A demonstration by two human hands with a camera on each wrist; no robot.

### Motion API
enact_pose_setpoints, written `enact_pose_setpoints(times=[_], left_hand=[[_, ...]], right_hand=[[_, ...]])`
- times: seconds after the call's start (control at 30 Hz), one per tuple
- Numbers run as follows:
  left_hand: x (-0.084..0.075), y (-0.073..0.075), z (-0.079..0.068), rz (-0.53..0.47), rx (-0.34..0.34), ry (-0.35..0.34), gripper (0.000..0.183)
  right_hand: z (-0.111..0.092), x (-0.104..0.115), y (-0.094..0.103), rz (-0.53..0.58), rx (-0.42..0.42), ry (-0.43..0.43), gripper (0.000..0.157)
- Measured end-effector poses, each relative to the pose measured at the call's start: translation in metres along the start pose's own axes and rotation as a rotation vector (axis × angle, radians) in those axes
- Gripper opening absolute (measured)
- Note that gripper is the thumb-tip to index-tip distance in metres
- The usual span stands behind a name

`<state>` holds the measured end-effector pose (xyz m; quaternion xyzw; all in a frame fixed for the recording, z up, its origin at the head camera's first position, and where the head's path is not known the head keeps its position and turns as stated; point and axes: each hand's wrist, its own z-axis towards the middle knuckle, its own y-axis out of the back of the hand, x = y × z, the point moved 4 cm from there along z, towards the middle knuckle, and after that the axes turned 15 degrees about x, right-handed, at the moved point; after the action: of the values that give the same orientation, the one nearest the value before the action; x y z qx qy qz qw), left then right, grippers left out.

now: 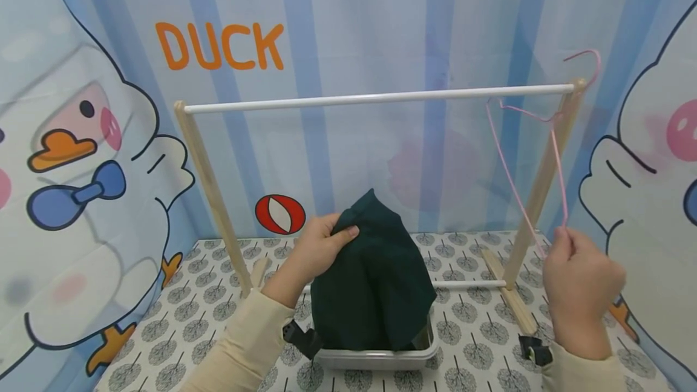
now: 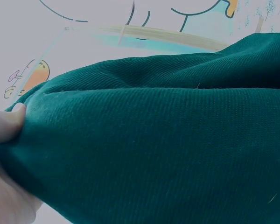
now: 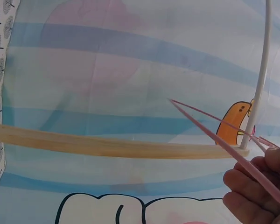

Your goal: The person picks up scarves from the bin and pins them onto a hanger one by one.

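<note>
A dark green cloth garment (image 1: pixel 376 277) hangs from my left hand (image 1: pixel 313 250), which pinches its upper edge between thumb and fingers. In the left wrist view the ribbed green fabric (image 2: pixel 144 140) fills most of the picture, with the thumb (image 2: pixel 9 122) pressed on one corner. The cloth's lower part overlaps a shallow metal tray (image 1: pixel 376 360). Off to the right, my right hand (image 1: pixel 582 283) grips a thin pink clothes hanger (image 1: pixel 559 174), its hook pointing up. The right wrist view shows fingers (image 3: pixel 249 193) curled around the pink hanger (image 3: pixel 252 170).
Behind both hands stands a clothes rack with a white top rod (image 1: pixel 354 100) and wooden posts (image 1: pixel 212 192). Its wooden foot (image 1: pixel 512 295) rests on the tree-patterned tabletop (image 1: pixel 201 295). A duck-print curtain (image 1: pixel 359 23) closes off the back and sides.
</note>
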<state>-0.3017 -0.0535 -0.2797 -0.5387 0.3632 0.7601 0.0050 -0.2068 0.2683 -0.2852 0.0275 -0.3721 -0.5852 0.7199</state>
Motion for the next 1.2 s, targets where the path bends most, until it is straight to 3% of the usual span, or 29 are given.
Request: enact_pose_setpoints(times=[0.33, 0.57, 0.83, 1.2], left_hand=[[-0.001, 0.001, 0.001, -0.026, 0.004, 0.004, 0.018], [-0.006, 0.005, 0.0, 0.003, -0.038, 0.004, 0.018], [-0.015, 0.008, -0.002, -0.002, -0.048, -0.05, 0.02], [-0.029, 0.015, -0.007, 0.035, -0.151, -0.129, 0.025]], right_hand=[[-0.018, 0.013, 0.0, 0.076, -0.042, 0.066, 0.022], [-0.04, 0.012, -0.011, 0.111, -0.081, 0.111, 0.013], [-0.07, 0.004, -0.038, 0.095, 0.03, 0.16, 0.009], [-0.104, -0.016, -0.08, 0.086, 0.201, 0.136, 0.008]])
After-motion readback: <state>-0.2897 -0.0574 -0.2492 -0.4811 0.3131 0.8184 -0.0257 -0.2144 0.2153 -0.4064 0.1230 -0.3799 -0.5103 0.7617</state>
